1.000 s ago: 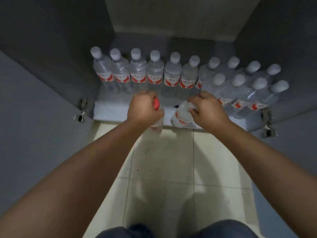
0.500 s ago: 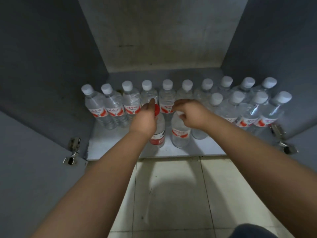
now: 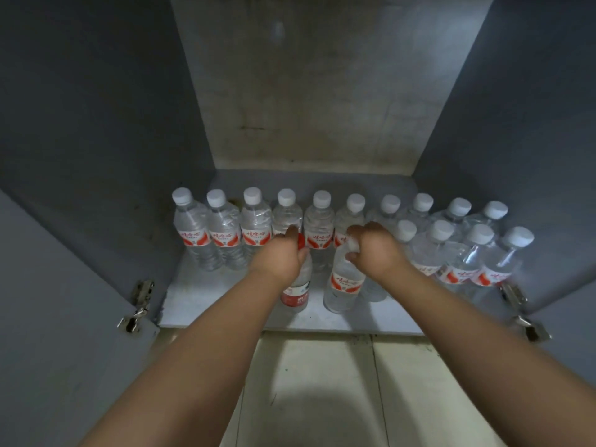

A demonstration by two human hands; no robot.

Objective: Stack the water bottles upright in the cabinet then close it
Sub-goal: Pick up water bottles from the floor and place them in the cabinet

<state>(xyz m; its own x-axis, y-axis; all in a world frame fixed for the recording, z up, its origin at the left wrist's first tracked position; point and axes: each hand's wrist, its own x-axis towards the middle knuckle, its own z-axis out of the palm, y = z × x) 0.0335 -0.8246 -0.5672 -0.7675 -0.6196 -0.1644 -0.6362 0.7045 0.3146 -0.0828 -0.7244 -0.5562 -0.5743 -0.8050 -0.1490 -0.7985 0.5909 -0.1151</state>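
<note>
Inside the open cabinet point(image 3: 96, 124), both bottles had gone from the shelf's front lip a second back to standing further in on the shelf floor point(image 3: 245, 317), roughly in line with the partial front row; half a second back they were already near that spot, so the last stretch was mostly settling. Camera view had also tipped up, showing more of the back panel. Meaning for the task: two more bottles looked placed upright, front row growing leftward; release and door closing not yet done

Back row point(image 3: 322, 214) ran wall to wall, ten white-capped bottles, upright, shoulders touching. Front row at right point(image 3: 477, 253) held four more white-capped ones, packed tight against the back row. Left part of the shelf in front of the back row had no bottles

Left hand point(image 3: 280, 256) was curled round the neck of the red-capped bottle point(image 3: 295, 293), fingers wrapped over the top, red cap just peeking past them; red label low on the body, base on the shelf, upright. Right hand point(image 3: 374, 250) was curled round the neck and cap of the clear bottle point(image 3: 343, 282), white label with red mark, leaning slightly left at the top, base on the shelf just beside the red-capped one, small gap between the two

Both doors stood wide open, hinges point(image 3: 138, 304) visible at either side
</note>
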